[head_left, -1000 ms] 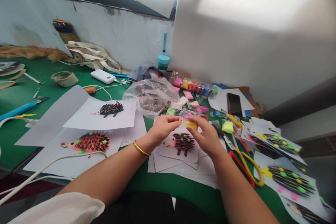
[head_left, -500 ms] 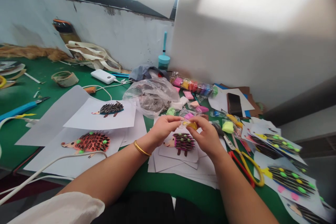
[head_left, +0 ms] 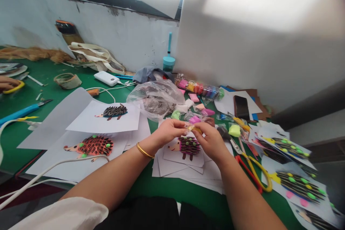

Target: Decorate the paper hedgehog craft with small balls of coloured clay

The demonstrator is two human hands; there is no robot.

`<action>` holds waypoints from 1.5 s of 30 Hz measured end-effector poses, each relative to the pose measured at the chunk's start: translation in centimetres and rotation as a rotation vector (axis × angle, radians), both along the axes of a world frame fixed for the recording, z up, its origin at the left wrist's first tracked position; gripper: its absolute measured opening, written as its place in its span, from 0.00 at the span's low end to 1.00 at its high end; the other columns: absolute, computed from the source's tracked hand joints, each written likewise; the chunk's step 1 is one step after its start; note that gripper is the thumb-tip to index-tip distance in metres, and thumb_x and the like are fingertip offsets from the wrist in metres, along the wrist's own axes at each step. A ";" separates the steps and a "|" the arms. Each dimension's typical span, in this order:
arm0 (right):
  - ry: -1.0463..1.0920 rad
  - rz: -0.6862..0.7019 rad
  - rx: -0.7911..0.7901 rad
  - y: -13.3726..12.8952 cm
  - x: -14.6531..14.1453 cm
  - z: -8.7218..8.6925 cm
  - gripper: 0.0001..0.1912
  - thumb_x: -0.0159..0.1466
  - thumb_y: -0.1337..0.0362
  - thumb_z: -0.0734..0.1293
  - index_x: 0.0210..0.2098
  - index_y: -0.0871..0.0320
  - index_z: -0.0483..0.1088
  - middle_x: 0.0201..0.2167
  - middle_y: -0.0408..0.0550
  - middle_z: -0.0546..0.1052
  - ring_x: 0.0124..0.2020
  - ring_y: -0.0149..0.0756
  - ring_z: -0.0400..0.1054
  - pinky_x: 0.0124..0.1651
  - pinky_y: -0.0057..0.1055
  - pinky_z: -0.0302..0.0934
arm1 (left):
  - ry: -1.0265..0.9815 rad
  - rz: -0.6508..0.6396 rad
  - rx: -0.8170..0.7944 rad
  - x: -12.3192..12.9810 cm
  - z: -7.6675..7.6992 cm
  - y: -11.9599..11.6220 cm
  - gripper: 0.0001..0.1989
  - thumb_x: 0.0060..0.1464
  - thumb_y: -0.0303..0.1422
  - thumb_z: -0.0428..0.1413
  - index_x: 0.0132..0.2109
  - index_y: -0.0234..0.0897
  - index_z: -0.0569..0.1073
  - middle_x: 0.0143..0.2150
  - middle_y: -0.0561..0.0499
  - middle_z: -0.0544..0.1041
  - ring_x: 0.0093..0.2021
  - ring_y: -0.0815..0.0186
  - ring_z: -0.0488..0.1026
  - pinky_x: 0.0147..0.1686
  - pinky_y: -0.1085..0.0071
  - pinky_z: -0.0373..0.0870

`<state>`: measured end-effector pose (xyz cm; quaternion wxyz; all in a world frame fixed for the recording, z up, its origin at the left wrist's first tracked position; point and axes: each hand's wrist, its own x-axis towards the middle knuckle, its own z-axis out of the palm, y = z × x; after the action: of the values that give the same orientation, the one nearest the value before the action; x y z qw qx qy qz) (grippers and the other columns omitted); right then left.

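My left hand (head_left: pixel 169 132) and my right hand (head_left: pixel 210 139) meet in the middle of the view. Between their fingertips they pinch a small yellow clay packet (head_left: pixel 194 128) in clear wrapping. Just below them lies a pink hedgehog picture (head_left: pixel 189 146) with dark spines and green dots, on a stack of white papers (head_left: pixel 172 170). Behind my hands are wrapped clay pieces (head_left: pixel 194 119) in pink, white and green, and a clear plastic bag (head_left: pixel 153 97) holding dark seeds.
Yellow-handled scissors (head_left: pixel 256 172) lie right of my right forearm. More hedgehog pictures (head_left: pixel 302 185) are at the right, others (head_left: pixel 114 111) at the left. A white cable (head_left: pixel 54 167) crosses the left papers. Another person's hand (head_left: pixel 8 83) touches a yellow handle at the far left.
The fingers of my right hand have closed further over the yellow packet, so less of it shows. Another person's hand has come into view at the left edge.
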<state>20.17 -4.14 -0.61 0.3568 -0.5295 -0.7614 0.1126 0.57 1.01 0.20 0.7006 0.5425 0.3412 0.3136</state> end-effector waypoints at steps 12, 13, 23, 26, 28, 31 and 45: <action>-0.040 0.015 0.134 0.0 -0.2 -0.2 0.07 0.68 0.64 0.65 0.44 0.53 0.73 0.40 0.48 0.80 0.41 0.41 0.74 0.45 0.37 0.67 | 0.095 0.086 -0.043 0.1 0.2 -0.2 0.14 0.48 0.43 0.65 0.34 0.35 0.83 0.30 0.45 0.80 0.31 0.65 0.75 0.32 0.70 0.68; -0.053 0.026 0.135 -0.1 -0.2 -0.1 0.07 0.68 0.65 0.64 0.44 0.53 0.73 0.40 0.47 0.80 0.41 0.40 0.74 0.45 0.37 0.67 | 0.107 0.090 -0.012 0.1 0.1 -0.1 0.14 0.47 0.43 0.65 0.34 0.35 0.83 0.30 0.46 0.80 0.31 0.65 0.75 0.32 0.71 0.67; -0.132 0.044 0.094 -0.1 -0.9 -0.4 0.08 0.67 0.68 0.62 0.40 0.56 0.73 0.35 0.48 0.79 0.36 0.39 0.72 0.39 0.34 0.63 | 0.199 0.072 0.161 0.3 -0.9 -0.1 0.15 0.45 0.40 0.65 0.37 0.33 0.81 0.33 0.48 0.80 0.34 0.64 0.73 0.36 0.69 0.68; -0.126 0.047 0.070 -0.1 -1.1 -0.4 0.08 0.66 0.68 0.62 0.39 0.56 0.73 0.34 0.48 0.78 0.35 0.38 0.71 0.38 0.33 0.62 | 0.267 0.106 0.262 0.4 -0.7 -0.1 0.11 0.46 0.38 0.64 0.32 0.34 0.79 0.31 0.49 0.78 0.34 0.64 0.73 0.36 0.70 0.67; -0.093 0.049 0.055 -0.2 -1.1 -0.3 0.09 0.67 0.68 0.61 0.39 0.56 0.73 0.35 0.48 0.79 0.36 0.38 0.71 0.39 0.33 0.62 | 0.321 0.136 0.356 0.4 -0.5 0.0 0.11 0.46 0.39 0.64 0.30 0.34 0.78 0.32 0.49 0.77 0.36 0.63 0.73 0.37 0.70 0.67; -0.058 0.032 0.023 -0.2 -1.0 -0.2 0.09 0.67 0.67 0.61 0.40 0.56 0.73 0.36 0.48 0.79 0.37 0.38 0.72 0.40 0.33 0.62 | 0.355 0.169 0.425 0.3 -0.4 0.1 0.10 0.47 0.38 0.63 0.30 0.35 0.78 0.35 0.49 0.77 0.39 0.62 0.74 0.39 0.69 0.68; 0.017 -0.084 -0.056 -0.3 -0.9 0.1 0.08 0.66 0.63 0.62 0.36 0.56 0.73 0.31 0.45 0.76 0.32 0.35 0.68 0.37 0.31 0.59 | 0.231 0.277 0.549 0.3 -1.1 0.4 0.06 0.51 0.36 0.63 0.32 0.38 0.80 0.39 0.48 0.76 0.41 0.63 0.73 0.40 0.69 0.69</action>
<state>19.28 -4.40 -0.48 0.3527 -0.5699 -0.7318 0.1234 0.91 1.39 -0.87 0.4357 0.6915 0.3918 0.4225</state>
